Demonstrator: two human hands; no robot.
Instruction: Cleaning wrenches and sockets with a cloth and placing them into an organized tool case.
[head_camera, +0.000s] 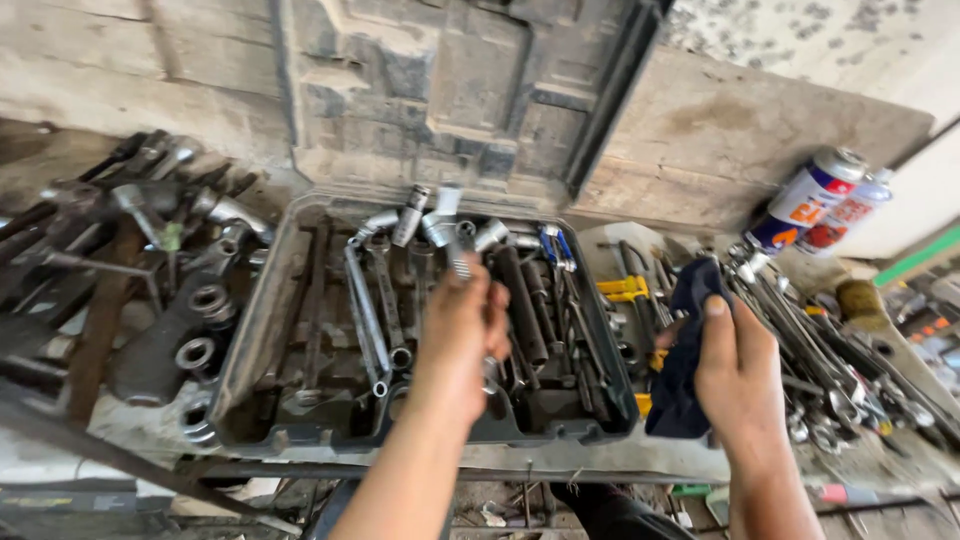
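At centre, the left hand (462, 325) closes around a metal socket tool (455, 258) above the open tool case (262, 330), while at three o'clock the right hand (735, 365) grips a dark cloth (685, 360); firm, steady holds suit wiping.

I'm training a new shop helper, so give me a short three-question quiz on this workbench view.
1. True or false: the right hand holds a dark blue cloth.
2. What does the left hand grip over the open tool case?
A. a spray can
B. a silvery metal socket tool
C. a yellow-handled tool
3. Fill in: the two spray cans lean against the wall at the far ____ of the bench.

Key
1. True.
2. B: the silvery metal socket tool sticks up out of the fist.
3. Right, beyond the pile of loose wrenches.
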